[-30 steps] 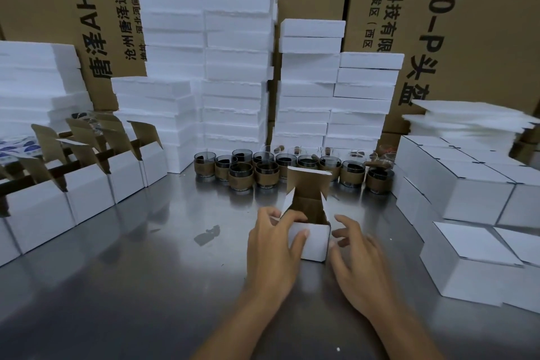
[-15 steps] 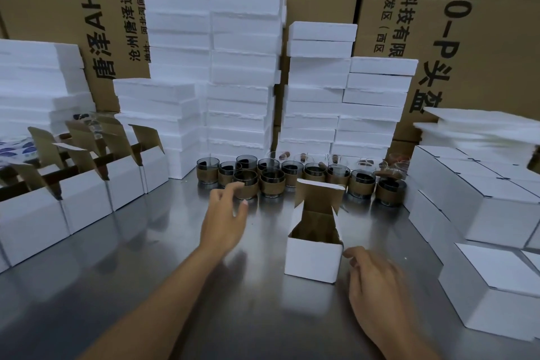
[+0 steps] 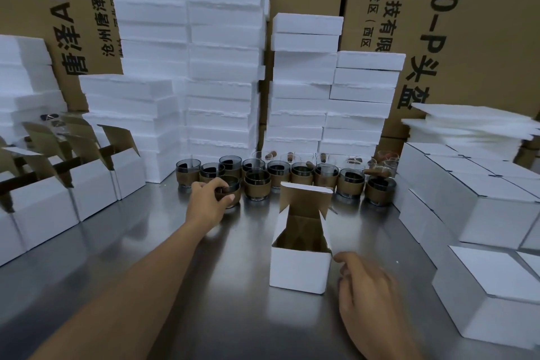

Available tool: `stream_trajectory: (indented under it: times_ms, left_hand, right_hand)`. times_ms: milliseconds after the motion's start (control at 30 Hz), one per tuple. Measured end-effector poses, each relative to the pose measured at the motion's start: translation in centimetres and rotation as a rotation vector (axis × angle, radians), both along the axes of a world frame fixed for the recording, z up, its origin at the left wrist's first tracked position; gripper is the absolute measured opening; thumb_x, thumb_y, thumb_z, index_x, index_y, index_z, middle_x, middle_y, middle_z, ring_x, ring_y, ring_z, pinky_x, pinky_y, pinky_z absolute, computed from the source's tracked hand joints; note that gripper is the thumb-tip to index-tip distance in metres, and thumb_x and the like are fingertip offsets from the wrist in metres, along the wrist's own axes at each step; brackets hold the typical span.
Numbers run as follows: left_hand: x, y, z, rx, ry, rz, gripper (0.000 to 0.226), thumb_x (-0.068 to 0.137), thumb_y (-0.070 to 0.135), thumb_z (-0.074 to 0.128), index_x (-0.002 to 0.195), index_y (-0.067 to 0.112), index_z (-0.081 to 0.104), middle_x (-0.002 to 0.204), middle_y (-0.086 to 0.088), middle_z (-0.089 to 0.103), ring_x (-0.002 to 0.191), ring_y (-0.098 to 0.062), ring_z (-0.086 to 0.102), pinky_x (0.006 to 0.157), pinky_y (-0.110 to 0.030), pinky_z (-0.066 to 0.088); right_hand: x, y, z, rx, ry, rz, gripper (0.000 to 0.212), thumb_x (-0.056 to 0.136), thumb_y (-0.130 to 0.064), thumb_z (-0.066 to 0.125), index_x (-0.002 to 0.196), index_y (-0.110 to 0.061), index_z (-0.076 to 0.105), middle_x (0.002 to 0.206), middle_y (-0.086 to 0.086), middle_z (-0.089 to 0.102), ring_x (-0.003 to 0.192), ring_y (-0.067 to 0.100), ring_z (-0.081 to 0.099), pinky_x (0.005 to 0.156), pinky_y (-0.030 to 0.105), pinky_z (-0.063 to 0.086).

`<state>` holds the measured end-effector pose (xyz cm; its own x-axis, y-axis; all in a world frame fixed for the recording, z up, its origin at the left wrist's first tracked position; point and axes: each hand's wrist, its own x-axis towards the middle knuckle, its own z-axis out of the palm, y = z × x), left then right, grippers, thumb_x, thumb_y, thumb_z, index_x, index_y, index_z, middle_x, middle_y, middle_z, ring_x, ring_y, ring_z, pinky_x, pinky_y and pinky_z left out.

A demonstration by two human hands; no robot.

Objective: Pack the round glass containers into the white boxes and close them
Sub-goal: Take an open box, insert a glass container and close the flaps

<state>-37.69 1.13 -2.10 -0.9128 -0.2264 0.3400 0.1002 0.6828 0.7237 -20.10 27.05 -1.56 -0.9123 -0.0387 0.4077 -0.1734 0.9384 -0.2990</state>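
Lifting straight up is advised: the round smoky glass container with brown band [image 3: 235, 195], standing foremost on the steel bench [image 3: 131, 272], is gripped by the left hand [image 3: 207, 203]. The open white cardboard box [image 3: 298, 270], touched by the loosely curled, empty right hand [image 3: 365, 286], should be steadied.

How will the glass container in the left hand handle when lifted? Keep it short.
The glass container gripped by the left hand looks rigid and probably heavy for its size, being glass. Its brown band likely offers grip, so slipping seems unlikely. Squat and wide, it should resist tipping, though knocking the neighbouring glasses could chip it.
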Motion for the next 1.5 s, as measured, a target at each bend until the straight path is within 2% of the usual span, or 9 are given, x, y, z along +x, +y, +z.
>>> stream_trajectory:
  times_ms: [133, 400, 500, 600, 800, 967, 1100, 1300, 1500]
  left_hand:
    - [2.1, 0.4, 0.8, 0.073, 0.043, -0.058, 0.020, 0.081, 0.016, 0.071, 0.072, 0.017, 0.054, 0.086, -0.003, 0.060, 0.085, -0.022, 0.053, 0.066, -0.024, 0.040]
    - [11.5, 1.8, 5.2, 0.407, 0.264, -0.264, 0.025, 0.079, 0.015, 0.074, 0.063, 0.027, 0.058, 0.077, 0.002, 0.061, 0.075, -0.019, 0.059, 0.069, -0.026, 0.044]
    - [16.1, 3.3, 6.4, 0.553, 0.309, -0.333, 0.021, 0.073, 0.017, 0.078, 0.076, 0.031, 0.062, 0.088, 0.006, 0.067, 0.083, -0.013, 0.065, 0.069, -0.018, 0.050]
    - [19.9, 5.7, 6.2, 0.643, 0.258, -0.472, 0.038, 0.064, 0.027, 0.082, 0.092, 0.039, 0.060, 0.099, 0.013, 0.068, 0.091, -0.004, 0.066, 0.076, -0.017, 0.053]
    - [22.3, 9.6, 3.1, 0.593, 0.056, -0.568, 0.055, 0.061, 0.033, 0.078, 0.109, 0.037, 0.052, 0.108, 0.016, 0.063, 0.095, -0.001, 0.063, 0.074, -0.018, 0.052]
    - [21.4, 9.4, 1.7, 0.640, -0.030, -0.477, 0.041, 0.071, 0.029, 0.080, 0.103, 0.035, 0.056, 0.108, 0.007, 0.061, 0.093, -0.013, 0.064, 0.066, -0.016, 0.052]
    - [21.2, 9.4, 1.3, 0.691, -0.065, -0.441, 0.033, 0.070, 0.039, 0.076, 0.099, 0.032, 0.062, 0.103, 0.007, 0.062, 0.092, -0.015, 0.066, 0.070, -0.020, 0.056]
    - [21.6, 9.7, 1.5, 0.738, -0.018, -0.488, 0.047, 0.065, 0.057, 0.060, 0.105, 0.032, 0.063, 0.103, 0.005, 0.066, 0.092, -0.009, 0.066, 0.077, -0.027, 0.057]
    - [21.4, 9.6, 1.4, 0.706, -0.010, -0.514, 0.036, 0.084, 0.032, 0.064, 0.119, 0.034, 0.057, 0.115, 0.004, 0.063, 0.101, -0.009, 0.064, 0.089, -0.028, 0.053]
  right_hand:
    - [0.1, 0.1, -0.6, -0.047, 0.027, -0.006, 0.032, 0.090, -0.011, 0.046, 0.117, -0.023, 0.057, 0.095, -0.004, 0.065, 0.091, 0.016, 0.059, 0.085, 0.027, 0.037]
    - [0.3, 0.2, -0.4, -0.103, 0.103, 0.001, 0.027, 0.090, -0.006, 0.047, 0.111, -0.017, 0.061, 0.089, 0.002, 0.067, 0.082, 0.023, 0.061, 0.076, 0.032, 0.040]
    - [0.8, 0.1, -0.4, -0.182, 0.204, 0.003, 0.023, 0.086, 0.001, 0.051, 0.101, -0.011, 0.065, 0.080, 0.005, 0.068, 0.073, 0.027, 0.063, 0.071, 0.034, 0.041]
    - [1.5, 0.2, -0.5, -0.344, 0.280, -0.032, 0.024, 0.086, 0.004, 0.050, 0.097, -0.010, 0.065, 0.080, 0.004, 0.067, 0.074, 0.027, 0.061, 0.071, 0.034, 0.043]
    - [3.2, -0.3, 0.3, -0.748, 0.266, 0.023, 0.026, 0.091, 0.000, 0.046, 0.093, -0.022, 0.060, 0.090, -0.007, 0.062, 0.090, 0.017, 0.061, 0.073, 0.027, 0.044]
    - [5.7, -2.5, 0.5, -0.869, 0.117, 0.182, 0.011, 0.095, -0.032, 0.045, 0.093, -0.032, 0.056, 0.094, -0.014, 0.063, 0.090, 0.000, 0.058, 0.070, 0.008, 0.041]
    - [6.1, -3.3, -0.7, -0.877, -0.094, 0.315, 0.043, 0.074, -0.066, 0.047, 0.111, -0.045, 0.044, 0.109, -0.023, 0.058, 0.101, -0.010, 0.054, 0.085, 0.017, 0.044]
    - [5.4, -3.4, -0.8, -0.956, -0.035, 0.377, 0.042, 0.076, -0.045, 0.060, 0.115, -0.037, 0.046, 0.103, -0.021, 0.064, 0.095, -0.005, 0.060, 0.078, 0.011, 0.045]
    - [5.2, -3.3, -0.5, -1.086, 0.023, 0.358, 0.041, 0.074, -0.050, 0.054, 0.112, -0.032, 0.050, 0.098, -0.023, 0.066, 0.094, -0.006, 0.062, 0.074, 0.008, 0.045]
